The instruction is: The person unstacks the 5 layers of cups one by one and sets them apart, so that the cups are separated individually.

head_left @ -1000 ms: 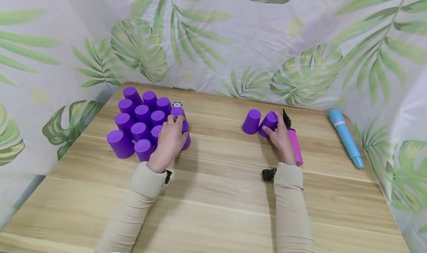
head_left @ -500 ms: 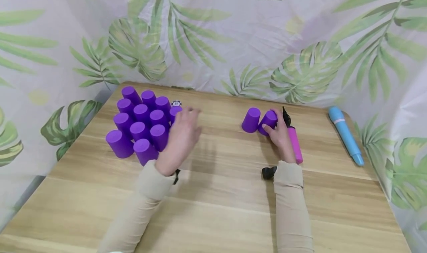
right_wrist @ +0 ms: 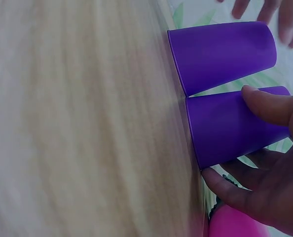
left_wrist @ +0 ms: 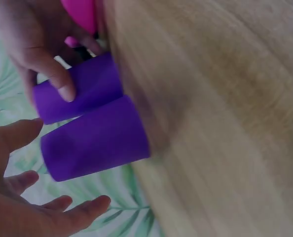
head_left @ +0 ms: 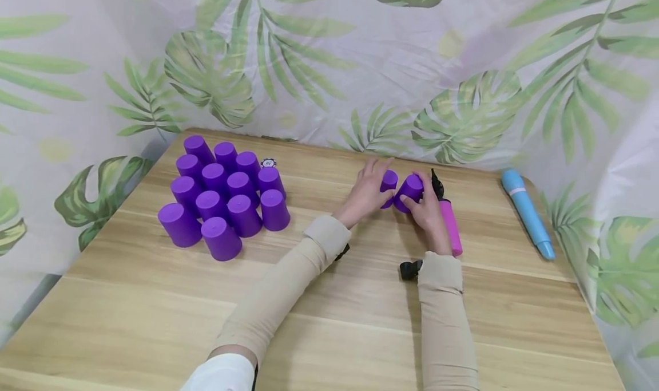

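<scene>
Two upside-down purple cups stand side by side on the table, right of centre in the head view. My right hand [head_left: 428, 214] grips the right-hand cup [head_left: 410, 193], thumb on its near side and fingers on its far side. Around the left-hand cup [head_left: 388, 182] my left hand [head_left: 364, 192] reaches with spread fingers. In the left wrist view a gap shows between the left thumb and that cup [left_wrist: 94, 140]. The cups' lower rims meet in the right wrist view, where the gripped cup [right_wrist: 220, 128] stands on the table.
At the left, several upside-down purple cups [head_left: 242, 214] stand in close rows, with a poker chip [head_left: 268, 162] behind them. A pink cylinder [head_left: 451, 228] with a black end lies beside the right hand. Farther right lies a thick blue marker-shaped object [head_left: 526, 212].
My left hand has left the cup group and crossed right to the pair. One cup at the group's right edge, earlier under it, now shows fully. The right hand keeps its grip.
</scene>
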A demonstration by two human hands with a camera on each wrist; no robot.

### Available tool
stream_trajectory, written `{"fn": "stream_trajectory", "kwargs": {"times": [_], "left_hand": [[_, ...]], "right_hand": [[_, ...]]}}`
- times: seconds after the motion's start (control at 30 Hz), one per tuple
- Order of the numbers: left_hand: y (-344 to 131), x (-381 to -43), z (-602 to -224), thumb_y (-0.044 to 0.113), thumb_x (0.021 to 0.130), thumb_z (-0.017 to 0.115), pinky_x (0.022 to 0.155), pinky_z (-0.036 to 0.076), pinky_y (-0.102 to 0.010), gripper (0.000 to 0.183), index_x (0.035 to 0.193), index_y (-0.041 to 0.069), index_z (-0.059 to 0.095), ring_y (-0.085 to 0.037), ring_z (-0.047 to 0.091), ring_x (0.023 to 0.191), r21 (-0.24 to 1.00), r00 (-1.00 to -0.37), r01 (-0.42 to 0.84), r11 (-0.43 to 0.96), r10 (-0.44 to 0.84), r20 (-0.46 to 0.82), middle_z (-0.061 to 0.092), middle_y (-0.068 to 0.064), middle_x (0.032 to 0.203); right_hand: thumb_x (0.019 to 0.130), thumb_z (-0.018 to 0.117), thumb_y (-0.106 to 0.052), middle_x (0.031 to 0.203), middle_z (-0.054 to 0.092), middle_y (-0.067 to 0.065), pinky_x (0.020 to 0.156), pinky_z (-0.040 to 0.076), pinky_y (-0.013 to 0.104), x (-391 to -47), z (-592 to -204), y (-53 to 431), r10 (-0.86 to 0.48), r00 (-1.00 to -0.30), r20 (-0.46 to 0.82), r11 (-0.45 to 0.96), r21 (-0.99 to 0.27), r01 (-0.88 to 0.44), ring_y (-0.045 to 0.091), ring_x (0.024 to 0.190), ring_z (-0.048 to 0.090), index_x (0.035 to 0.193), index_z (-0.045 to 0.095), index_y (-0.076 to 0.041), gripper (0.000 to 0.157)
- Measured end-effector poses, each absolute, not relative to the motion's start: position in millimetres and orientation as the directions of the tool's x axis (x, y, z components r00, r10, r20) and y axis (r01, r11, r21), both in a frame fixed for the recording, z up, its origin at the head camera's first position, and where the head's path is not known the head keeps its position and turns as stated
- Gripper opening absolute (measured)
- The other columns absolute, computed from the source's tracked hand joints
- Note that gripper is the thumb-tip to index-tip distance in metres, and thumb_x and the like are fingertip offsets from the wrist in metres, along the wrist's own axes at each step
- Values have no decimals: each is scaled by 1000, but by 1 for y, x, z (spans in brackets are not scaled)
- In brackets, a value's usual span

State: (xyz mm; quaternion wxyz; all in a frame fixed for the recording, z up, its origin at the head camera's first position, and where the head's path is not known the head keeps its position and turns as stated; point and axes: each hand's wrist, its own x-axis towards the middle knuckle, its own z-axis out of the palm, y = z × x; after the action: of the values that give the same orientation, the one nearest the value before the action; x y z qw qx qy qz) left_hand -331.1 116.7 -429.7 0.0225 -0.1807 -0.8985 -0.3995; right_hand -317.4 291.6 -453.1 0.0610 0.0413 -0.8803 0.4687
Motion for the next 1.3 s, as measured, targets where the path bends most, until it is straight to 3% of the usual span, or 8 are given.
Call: {"fn": "stream_trajectory", "kwargs": {"times": [0.3, 0.6, 0.8, 0.93, 1.07, 1.2, 1.3], "left_hand": [[122, -335, -441, 15, 91, 66, 86, 51, -44, 55, 142, 12, 44, -31, 52, 114, 643, -933, 356, 678, 299, 201, 49, -14, 129], [120, -328, -437, 15, 90, 67, 81, 53, -36, 48, 132, 6, 47, -23, 56, 105, 575, -903, 430, 696, 332, 273, 53, -10, 119], [85, -286, -418, 20, 89, 67, 81, 54, -41, 51, 135, 7, 47, -25, 56, 108, 590, -900, 436, 680, 333, 281, 52, -11, 122], [40, -247, -410, 21, 88, 69, 76, 55, -40, 53, 134, 6, 48, -26, 60, 100, 607, -901, 433, 667, 310, 304, 52, -12, 120], [-4, -216, -410, 18, 85, 72, 72, 55, -43, 50, 129, 5, 52, -29, 62, 93, 584, -903, 410, 701, 223, 368, 55, -14, 116], [-38, -195, -413, 16, 83, 74, 76, 53, -50, 51, 128, 5, 53, -32, 59, 101, 588, -912, 345, 731, 114, 394, 55, -15, 116], [-60, -184, -420, 15, 83, 73, 72, 52, -55, 52, 129, 6, 52, -34, 57, 102, 606, -930, 273, 747, 43, 366, 52, -15, 117]], "right_hand": [[88, 64, 4, 141, 39, 26, 105, 35, 52, -318, -455, 292, -4, -985, 175, 543, -826, -149, 43, 124, 45, 144, 33, -5, 65], [89, 62, 4, 140, 40, 29, 104, 35, 53, -318, -454, 295, -6, -985, 173, 555, -819, -148, 44, 123, 45, 145, 32, -4, 64], [90, 62, 2, 140, 40, 29, 105, 35, 53, -318, -454, 291, -18, -987, 161, 560, -816, -144, 45, 124, 44, 146, 31, -6, 65], [90, 62, 1, 141, 39, 28, 105, 35, 53, -318, -455, 288, -26, -989, 143, 561, -817, -133, 44, 125, 44, 146, 30, -9, 65], [89, 62, 3, 140, 39, 29, 105, 35, 54, -319, -454, 286, -19, -988, 150, 554, -821, -135, 45, 125, 43, 146, 31, -8, 65], [89, 62, 3, 141, 40, 29, 106, 34, 54, -318, -453, 289, 6, -989, 145, 555, -823, -117, 45, 126, 43, 146, 31, -10, 66], [89, 62, 2, 141, 39, 30, 106, 34, 54, -317, -454, 290, 1, -992, 129, 558, -823, -106, 46, 127, 42, 147, 29, -10, 67]]}}
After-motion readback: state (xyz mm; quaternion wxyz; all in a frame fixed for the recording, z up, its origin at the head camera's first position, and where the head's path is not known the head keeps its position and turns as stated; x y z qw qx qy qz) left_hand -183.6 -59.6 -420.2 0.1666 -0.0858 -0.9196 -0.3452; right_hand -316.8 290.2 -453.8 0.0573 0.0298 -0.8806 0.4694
